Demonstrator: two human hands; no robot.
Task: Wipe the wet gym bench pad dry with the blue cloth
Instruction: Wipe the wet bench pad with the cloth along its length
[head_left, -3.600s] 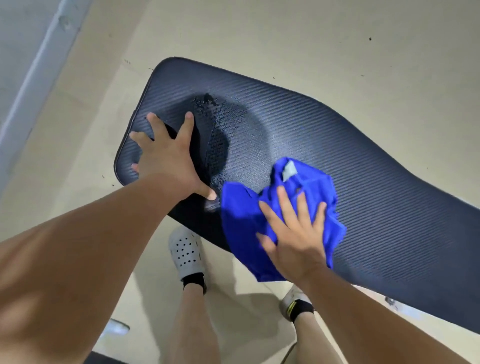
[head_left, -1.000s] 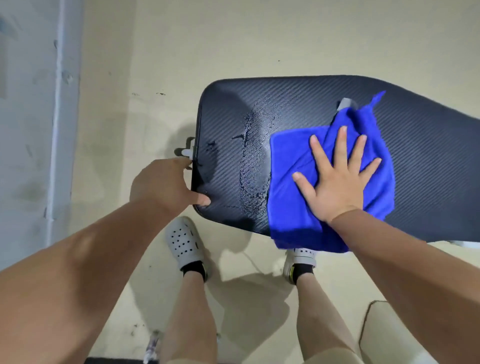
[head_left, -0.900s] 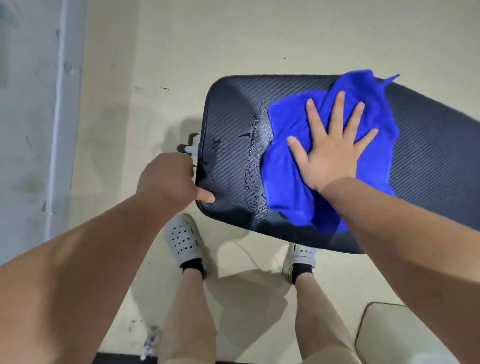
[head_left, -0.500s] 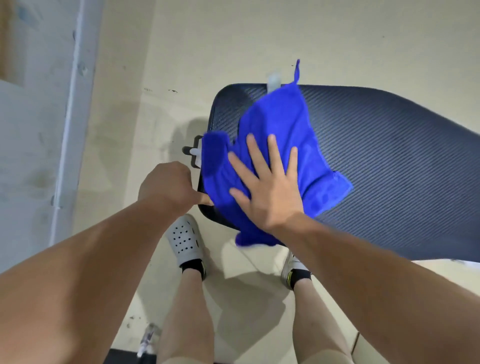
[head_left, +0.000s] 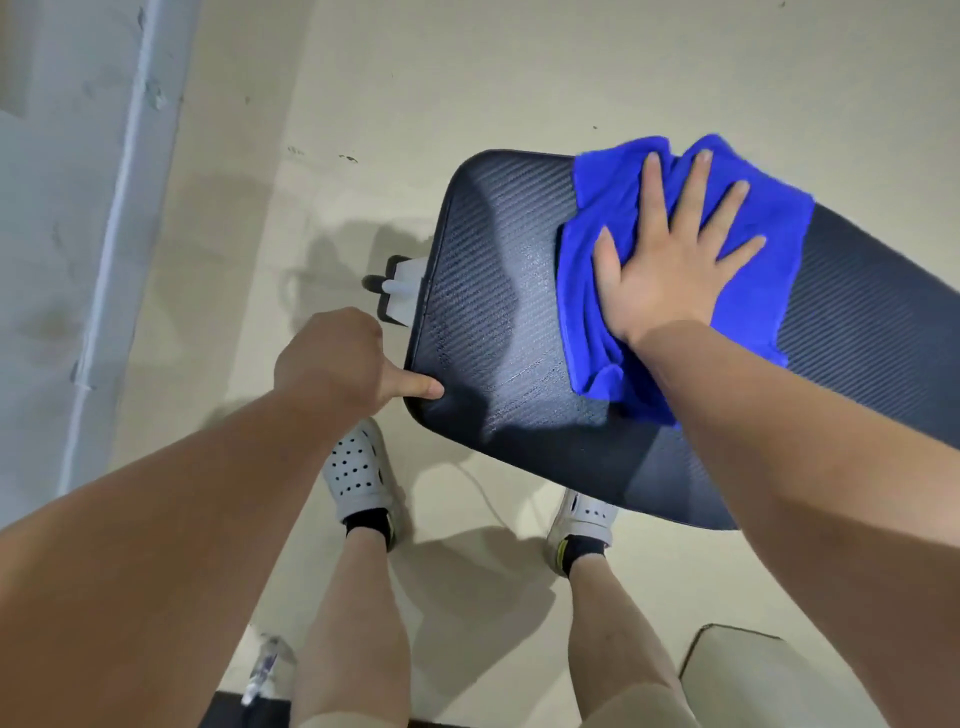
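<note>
Since half a second ago the blue cloth (head_left: 680, 249) has slid from the bench's near end corner, beside the left thumb, to a spot farther along the pad, and the stretch it covered now lies bare. The right hand (head_left: 670, 270) rests flat on top of the cloth, fingers spread wide and pressing the fabric down onto the gym bench pad (head_left: 493, 322). The left hand (head_left: 337, 364) is curled loosely at the pad's end corner, its thumb tip touching the edge while the other fingers are tucked under and cannot be read clearly.

Beyond the fingertips spreads a pale beige floor (head_left: 467, 78), scuffed with a few dark marks. A grey-blue wall (head_left: 62, 208) with a raised strip runs off past the left hand. A white and black frame bracket (head_left: 400, 288) sticks out from the pad's end, just beyond the left knuckles.

Between thumb and cloth, the dark ribbed pad shows a dull sheen with faint streaks. Bunched into folds under the palm, the cloth lies wholly on the pad, its far edge reaching the pad's far rim.
</note>
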